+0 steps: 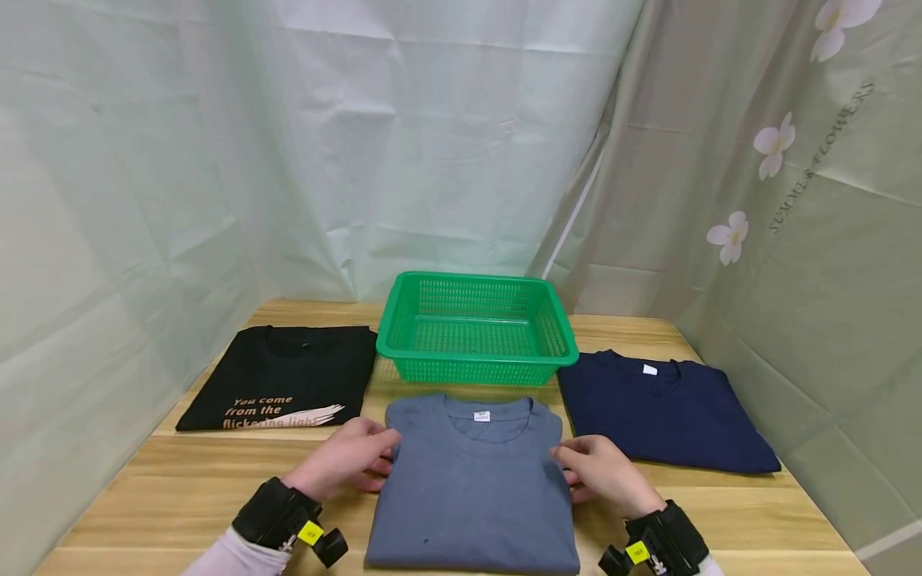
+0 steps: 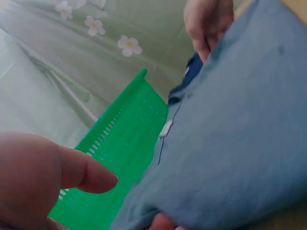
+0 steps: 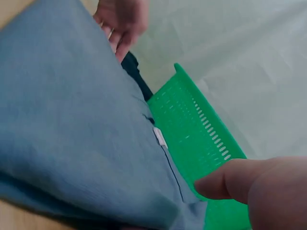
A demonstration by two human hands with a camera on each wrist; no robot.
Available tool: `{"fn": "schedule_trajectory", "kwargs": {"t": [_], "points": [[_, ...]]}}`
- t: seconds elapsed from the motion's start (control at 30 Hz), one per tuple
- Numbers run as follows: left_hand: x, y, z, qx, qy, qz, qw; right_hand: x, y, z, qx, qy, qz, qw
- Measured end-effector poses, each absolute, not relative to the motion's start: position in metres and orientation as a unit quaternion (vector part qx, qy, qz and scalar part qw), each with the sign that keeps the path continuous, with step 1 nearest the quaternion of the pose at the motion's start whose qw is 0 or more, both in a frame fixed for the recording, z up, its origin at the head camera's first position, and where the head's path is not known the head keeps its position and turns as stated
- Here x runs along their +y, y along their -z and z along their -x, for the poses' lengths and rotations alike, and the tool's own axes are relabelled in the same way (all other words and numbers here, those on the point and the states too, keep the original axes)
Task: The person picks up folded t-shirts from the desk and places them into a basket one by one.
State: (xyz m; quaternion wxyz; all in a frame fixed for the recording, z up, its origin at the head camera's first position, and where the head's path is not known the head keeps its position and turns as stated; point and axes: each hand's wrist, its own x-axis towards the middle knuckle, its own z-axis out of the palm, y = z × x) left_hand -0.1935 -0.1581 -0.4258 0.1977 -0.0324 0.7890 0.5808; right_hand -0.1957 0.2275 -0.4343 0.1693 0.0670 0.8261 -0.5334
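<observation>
A folded blue-grey T-shirt [image 1: 475, 500] lies in front of me with its collar at the far side and a small white label [image 1: 482, 416] inside the neck. My left hand [image 1: 349, 460] is at its left edge; in the left wrist view the thumb [image 2: 91, 175] stands apart from the cloth while fingertips show at the underside. At the opposite edge is my right hand [image 1: 603, 474], its thumb [image 3: 225, 182] also off the fabric in the right wrist view. Its other fingers are mostly hidden there by the shirt.
Behind the shirt stands a green plastic basket [image 1: 475, 371] with nothing in it. A folded black T-shirt [image 1: 288, 372] with printed lettering lies to the left, a folded navy T-shirt [image 1: 663, 416] to the right. Curtains [image 1: 432, 144] surround the wooden table [image 1: 180, 496].
</observation>
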Motion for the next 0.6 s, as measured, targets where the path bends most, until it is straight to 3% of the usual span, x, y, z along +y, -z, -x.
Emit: {"fn": "schedule_trajectory", "kwargs": {"t": [0.2, 0.4, 0.6], "points": [[-0.155, 0.432, 0.201, 0.775, -0.591, -0.008, 0.223, 0.226, 0.438, 0.200, 0.814, 0.543, -0.046, 0.199], [-0.149, 0.432, 0.206, 0.792, -0.573, -0.046, 0.207, 0.223, 0.436, 0.203, 0.805, 0.550, -0.010, 0.221], [-0.146, 0.429, 0.209, 0.781, -0.592, -0.022, 0.199, 0.223, 0.433, 0.204, 0.795, 0.567, 0.005, 0.218]]}}
